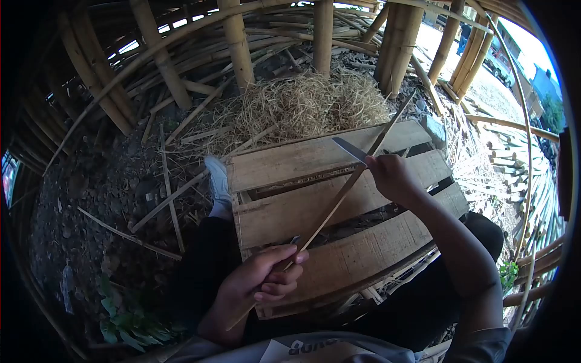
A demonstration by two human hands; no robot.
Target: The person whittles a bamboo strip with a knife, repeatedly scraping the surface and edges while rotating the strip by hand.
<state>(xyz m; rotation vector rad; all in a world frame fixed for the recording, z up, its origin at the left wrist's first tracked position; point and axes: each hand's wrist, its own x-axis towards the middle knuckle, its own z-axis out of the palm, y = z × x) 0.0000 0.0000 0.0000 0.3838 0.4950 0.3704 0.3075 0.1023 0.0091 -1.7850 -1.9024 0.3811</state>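
A long thin bamboo strip (pixel 339 196) runs diagonally over a slatted wooden crate (pixel 302 158), from the lower left up to the upper right. My left hand (pixel 272 281) is wrapped round the strip near its lower end, at the crate's near left edge. A small dark pointed piece shows just above its fingers. Above the crate's right part, my right hand (pixel 394 176) is closed round the handle of a knife (pixel 350 149), whose blade points up and left. The knife lies beside or against the strip; whether they touch is hard to tell.
Behind the crate lies a heap of shavings (pixel 308 106). Upright bamboo poles (pixel 239 48) stand at the back. A white shoe (pixel 218 180) is left of the crate, with loose sticks (pixel 169 196) on the ground. Cut bamboo (pixel 514 169) is piled at the right. A distant person (pixel 464 37) stands outside.
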